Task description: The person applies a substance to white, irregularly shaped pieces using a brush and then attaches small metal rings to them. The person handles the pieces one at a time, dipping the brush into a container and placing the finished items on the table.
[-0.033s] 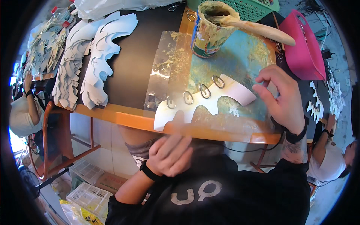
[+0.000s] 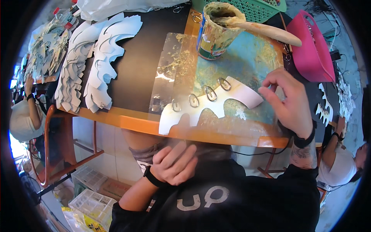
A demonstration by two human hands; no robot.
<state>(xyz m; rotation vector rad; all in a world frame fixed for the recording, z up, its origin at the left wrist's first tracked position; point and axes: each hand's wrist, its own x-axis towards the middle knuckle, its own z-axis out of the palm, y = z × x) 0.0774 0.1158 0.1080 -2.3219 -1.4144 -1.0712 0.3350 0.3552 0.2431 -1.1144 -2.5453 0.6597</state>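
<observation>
A white scalloped sheet piece (image 2: 245, 92) lies curved along the table's front edge, on a stained work surface (image 2: 255, 58). Several oval metal rings (image 2: 210, 94) sit in a row along its far edge. Just off the piece's right end hovers my right hand (image 2: 290, 100), fingers bent, a gap between thumb and forefinger. Below the table edge, in front of my chest, my left hand (image 2: 176, 162) is closed with curled fingers; what it holds, if anything, is hidden. Behind the piece stands a paste-smeared tin (image 2: 211, 44), a thick wooden handle (image 2: 274, 33) resting across its rim.
Stacks of white scalloped pieces (image 2: 102, 69) lie on the dark tabletop at left. A pink basket (image 2: 313, 54) and a green basket (image 2: 251, 13) stand at the back. Plastic crates (image 2: 91, 205) sit on the floor. People work at both sides.
</observation>
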